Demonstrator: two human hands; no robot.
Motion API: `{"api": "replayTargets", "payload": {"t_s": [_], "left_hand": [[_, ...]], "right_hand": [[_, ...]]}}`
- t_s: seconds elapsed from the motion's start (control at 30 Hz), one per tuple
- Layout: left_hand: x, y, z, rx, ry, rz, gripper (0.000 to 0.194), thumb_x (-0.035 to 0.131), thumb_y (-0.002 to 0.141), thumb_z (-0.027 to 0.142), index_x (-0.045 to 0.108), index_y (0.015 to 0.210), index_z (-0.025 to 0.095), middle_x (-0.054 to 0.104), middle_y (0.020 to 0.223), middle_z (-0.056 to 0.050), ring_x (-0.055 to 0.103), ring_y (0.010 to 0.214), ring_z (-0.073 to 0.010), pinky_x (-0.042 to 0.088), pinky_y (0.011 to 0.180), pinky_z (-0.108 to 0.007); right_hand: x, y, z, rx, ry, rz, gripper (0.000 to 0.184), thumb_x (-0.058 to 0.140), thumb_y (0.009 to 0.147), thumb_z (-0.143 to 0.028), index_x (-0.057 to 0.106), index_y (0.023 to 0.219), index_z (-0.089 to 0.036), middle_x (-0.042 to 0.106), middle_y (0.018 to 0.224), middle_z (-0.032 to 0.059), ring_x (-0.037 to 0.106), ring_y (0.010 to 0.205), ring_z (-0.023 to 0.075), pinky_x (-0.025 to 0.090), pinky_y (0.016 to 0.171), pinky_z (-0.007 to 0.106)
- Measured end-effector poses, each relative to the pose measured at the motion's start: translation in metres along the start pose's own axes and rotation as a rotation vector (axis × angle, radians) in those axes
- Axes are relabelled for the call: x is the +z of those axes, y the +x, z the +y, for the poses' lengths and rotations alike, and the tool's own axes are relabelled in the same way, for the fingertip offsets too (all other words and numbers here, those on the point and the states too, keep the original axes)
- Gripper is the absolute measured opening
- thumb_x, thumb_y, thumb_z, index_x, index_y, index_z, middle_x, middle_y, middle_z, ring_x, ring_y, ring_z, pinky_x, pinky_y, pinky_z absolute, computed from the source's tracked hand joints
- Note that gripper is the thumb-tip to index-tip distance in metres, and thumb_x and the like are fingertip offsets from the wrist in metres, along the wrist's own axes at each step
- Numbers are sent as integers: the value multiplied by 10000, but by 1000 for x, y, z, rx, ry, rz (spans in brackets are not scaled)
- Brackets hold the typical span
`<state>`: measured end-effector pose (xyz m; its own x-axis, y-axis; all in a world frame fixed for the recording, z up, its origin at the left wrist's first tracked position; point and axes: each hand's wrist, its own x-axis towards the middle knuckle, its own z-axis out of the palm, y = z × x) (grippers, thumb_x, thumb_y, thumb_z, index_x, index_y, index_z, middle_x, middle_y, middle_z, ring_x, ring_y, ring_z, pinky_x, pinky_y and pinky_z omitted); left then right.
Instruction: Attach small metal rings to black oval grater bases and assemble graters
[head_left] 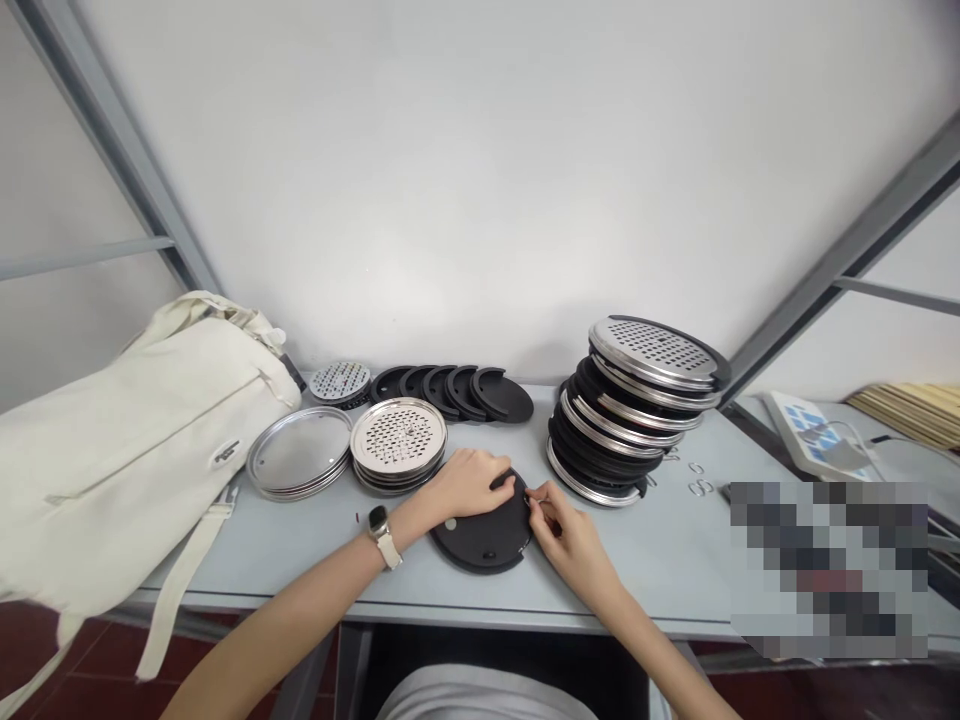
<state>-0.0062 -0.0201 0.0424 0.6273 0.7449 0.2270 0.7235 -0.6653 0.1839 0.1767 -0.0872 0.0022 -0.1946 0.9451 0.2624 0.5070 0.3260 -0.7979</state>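
Observation:
A black round disc (480, 535) lies flat on the grey table (675, 570) in front of me. My left hand (469, 482) rests on its far edge, fingers curled over the rim and pressing it down. My right hand (566, 530) is at the disc's right edge, its fingertips pinched together on something small I cannot make out. A watch is on my left wrist.
A leaning stack of black-and-steel perforated discs (637, 410) stands to the right. Perforated steel plates (398, 438), plain steel lids (298, 464) and a row of black discs (457, 390) lie behind. A cream bag (127, 450) fills the left. Small metal clips (697, 480) lie at the right.

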Motion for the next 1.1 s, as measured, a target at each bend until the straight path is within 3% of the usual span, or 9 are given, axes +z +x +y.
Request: {"api": "replayTargets", "payload": {"t_s": [0.17, 0.3, 0.43, 0.83, 1.1], "left_hand": [[-1, -4, 1, 84, 8, -3, 215, 485, 881, 338, 606, 786, 187, 648, 658, -25, 588, 579, -160, 319, 545, -269], [0, -8, 4, 205, -29, -37, 199, 495, 873, 330, 606, 778, 195, 659, 661, -7, 605, 589, -151, 319, 541, -268], [2, -9, 3, 269, -39, -42, 177, 512, 864, 328, 621, 811, 199, 689, 722, -12, 625, 620, -151, 321, 539, -264], [5, -10, 2, 327, 14, -6, 167, 518, 859, 320, 629, 849, 197, 697, 727, -19, 636, 617, -151, 333, 533, -255], [5, -10, 4, 291, 10, -12, 170, 512, 866, 322, 623, 824, 201, 696, 713, -2, 640, 618, -150, 312, 524, -265]], "right_hand": [[-6, 5, 5, 101, 115, 96, 223, 395, 959, -438, 454, 963, -222, 274, 542, -87, 309, 485, 130, 263, 502, 249], [-5, 5, 4, 94, 177, 19, 248, 386, 968, -443, 445, 1063, -221, 323, 558, -78, 319, 501, 135, 259, 508, 250], [-4, 5, 2, 46, 176, -53, 237, 394, 972, -435, 476, 975, -212, 365, 575, -65, 337, 538, 131, 278, 540, 252], [-6, 5, -2, 7, 119, -68, 221, 390, 980, -395, 493, 1003, -201, 397, 579, -65, 341, 541, 120, 295, 545, 239], [-5, 5, -2, 4, 101, -63, 208, 384, 981, -386, 483, 955, -206, 406, 573, -65, 344, 536, 123, 294, 545, 239]]}}
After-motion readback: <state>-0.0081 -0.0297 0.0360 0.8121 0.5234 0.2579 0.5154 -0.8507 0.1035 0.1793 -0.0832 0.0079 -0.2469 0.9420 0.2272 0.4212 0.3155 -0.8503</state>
